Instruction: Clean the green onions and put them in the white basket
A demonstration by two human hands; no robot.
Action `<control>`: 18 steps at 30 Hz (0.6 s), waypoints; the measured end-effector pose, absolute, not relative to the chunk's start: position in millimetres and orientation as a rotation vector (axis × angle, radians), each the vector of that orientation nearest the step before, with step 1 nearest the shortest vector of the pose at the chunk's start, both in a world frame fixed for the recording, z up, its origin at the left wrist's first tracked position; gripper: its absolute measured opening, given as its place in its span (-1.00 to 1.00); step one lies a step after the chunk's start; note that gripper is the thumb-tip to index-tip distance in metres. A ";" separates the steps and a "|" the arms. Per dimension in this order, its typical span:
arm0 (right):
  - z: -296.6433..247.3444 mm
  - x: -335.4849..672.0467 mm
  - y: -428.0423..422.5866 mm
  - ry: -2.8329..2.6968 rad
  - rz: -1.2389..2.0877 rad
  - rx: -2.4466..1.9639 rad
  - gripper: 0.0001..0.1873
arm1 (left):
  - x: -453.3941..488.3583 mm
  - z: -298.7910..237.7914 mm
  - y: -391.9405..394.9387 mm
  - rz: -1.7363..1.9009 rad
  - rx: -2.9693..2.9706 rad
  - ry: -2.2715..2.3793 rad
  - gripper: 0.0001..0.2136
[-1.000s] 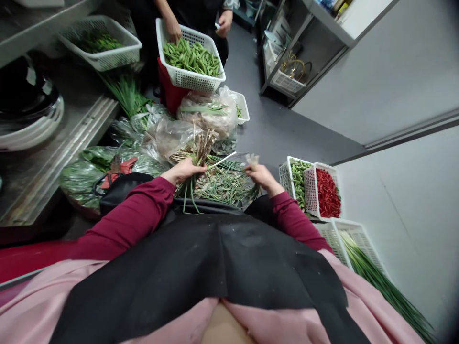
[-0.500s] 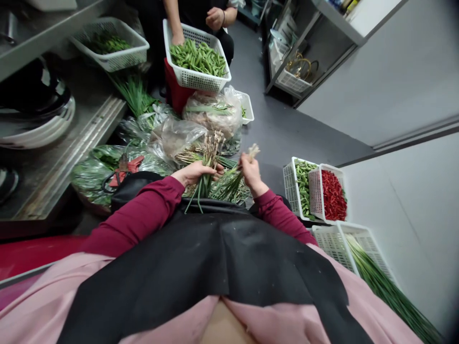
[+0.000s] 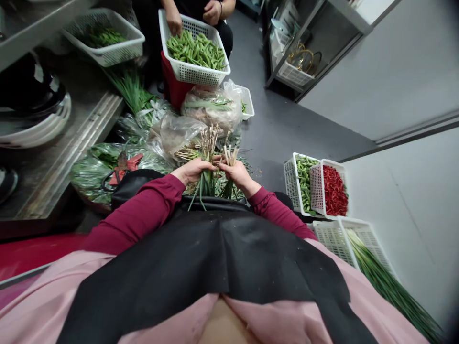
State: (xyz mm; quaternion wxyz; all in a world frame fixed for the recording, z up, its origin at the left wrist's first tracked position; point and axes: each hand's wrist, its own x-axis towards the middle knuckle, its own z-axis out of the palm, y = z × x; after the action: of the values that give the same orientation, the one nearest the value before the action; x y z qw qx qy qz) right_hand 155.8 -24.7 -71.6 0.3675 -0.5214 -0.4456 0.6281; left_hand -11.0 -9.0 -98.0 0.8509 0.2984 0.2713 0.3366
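My left hand (image 3: 194,171) is closed around a bunch of thin scallions (image 3: 208,141), brownish root ends up and green leaves hanging down. Close beside it, my right hand (image 3: 237,175) grips a smaller scallion bunch (image 3: 230,154) with paler, whitish ends. The fingertips of both hands meet or nearly meet between the two bunches; which stalks they pinch there is too small to tell. Under my hands lies a heap of loose green leaves and stalks (image 3: 234,192). More scallions with brownish ends (image 3: 188,153) lie by an open clear plastic bag (image 3: 179,134).
Ahead, a co-worker's hand (image 3: 173,21) reaches into a white basket (image 3: 201,76) of green pods. Red-handled scissors (image 3: 124,169) lie on bagged greens (image 3: 95,167) at left. Baskets of red chillies (image 3: 334,191), green peppers (image 3: 304,184) and long scallions (image 3: 390,282) stand right. A metal shelf (image 3: 71,157) borders the left.
My right hand has moved left and turned, bringing its pale-ended bunch upright next to the left bunch. My left hand stays nearly in place. The co-worker's hand in the basket has shifted slightly.
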 end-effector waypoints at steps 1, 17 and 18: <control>-72.2 159.8 -23.8 -1.094 1.617 -1.348 -0.63 | -11.9 -97.2 -8.7 0.722 0.636 0.591 -0.62; -84.4 169.1 -24.7 -1.112 1.546 -1.431 -0.59 | -7.7 -89.0 -17.8 0.714 0.833 0.693 -0.73; -84.7 169.9 -24.6 -1.143 1.531 -1.433 -0.58 | -7.8 -89.0 -17.9 0.718 0.843 0.693 -0.73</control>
State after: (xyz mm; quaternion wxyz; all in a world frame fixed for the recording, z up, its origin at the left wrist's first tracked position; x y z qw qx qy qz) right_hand 169.9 -24.6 -84.7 0.3677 -0.5578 -0.4451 0.5962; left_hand -7.8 -17.9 -89.0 0.7942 0.3920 0.3223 0.3341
